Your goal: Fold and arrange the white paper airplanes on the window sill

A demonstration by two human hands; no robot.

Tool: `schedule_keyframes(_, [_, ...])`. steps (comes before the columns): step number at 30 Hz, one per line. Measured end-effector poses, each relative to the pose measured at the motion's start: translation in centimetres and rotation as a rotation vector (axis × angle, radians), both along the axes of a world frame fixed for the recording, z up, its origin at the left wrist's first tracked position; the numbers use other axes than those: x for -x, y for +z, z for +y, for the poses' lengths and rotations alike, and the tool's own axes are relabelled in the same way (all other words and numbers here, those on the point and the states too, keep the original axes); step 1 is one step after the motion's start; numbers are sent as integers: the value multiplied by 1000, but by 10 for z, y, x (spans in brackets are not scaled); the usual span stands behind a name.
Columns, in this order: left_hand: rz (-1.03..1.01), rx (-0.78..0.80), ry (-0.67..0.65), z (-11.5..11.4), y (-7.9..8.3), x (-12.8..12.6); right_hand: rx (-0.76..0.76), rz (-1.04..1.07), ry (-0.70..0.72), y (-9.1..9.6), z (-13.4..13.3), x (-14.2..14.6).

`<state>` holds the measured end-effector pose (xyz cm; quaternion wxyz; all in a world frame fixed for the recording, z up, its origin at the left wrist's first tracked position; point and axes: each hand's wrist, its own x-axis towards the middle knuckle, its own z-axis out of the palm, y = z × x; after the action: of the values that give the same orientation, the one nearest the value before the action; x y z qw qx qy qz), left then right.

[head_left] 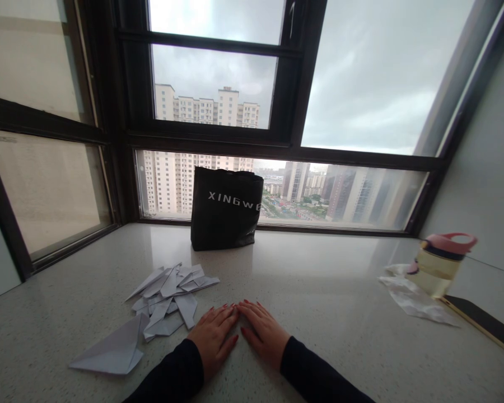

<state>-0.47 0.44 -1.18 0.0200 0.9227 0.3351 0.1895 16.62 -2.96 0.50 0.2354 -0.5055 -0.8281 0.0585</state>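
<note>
My left hand (215, 337) lies flat on the pale speckled sill (319, 336), fingers stretched out and holding nothing. Beside it rests my right hand (264, 334), also flat and empty, its fingertips meeting or nearly meeting those of the left. Just left of my left hand is a heap of folded white paper planes (168, 294), several overlapping one another. One larger paper plane (111, 350) lies nearer to me at the heap's lower left. Behind the hands, a black bag (227, 215) with white lettering stands upright near the window.
To the right stands a bottle (439, 266) with a pink lid and pale yellow liquid. Crumpled white tissue (415, 299) lies against it, and a dark phone (487, 324) with a gold edge is nearby. Dark window frames (285, 150) border the sill's back and left.
</note>
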Motion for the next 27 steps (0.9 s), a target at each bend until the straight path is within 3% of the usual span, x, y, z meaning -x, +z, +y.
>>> schedule_keyframes(11, [23, 1, -61, 7, -4, 3, 10, -14, -1, -1, 0, 0])
schedule_keyframes(18, [-2, -24, -1, 1, -1, 0, 14, -16, -5, 0, 0, 0])
schedule_keyframes(27, [-21, -14, -29, 1, -1, 1, 14, -12, -1, -1, 1, -1])
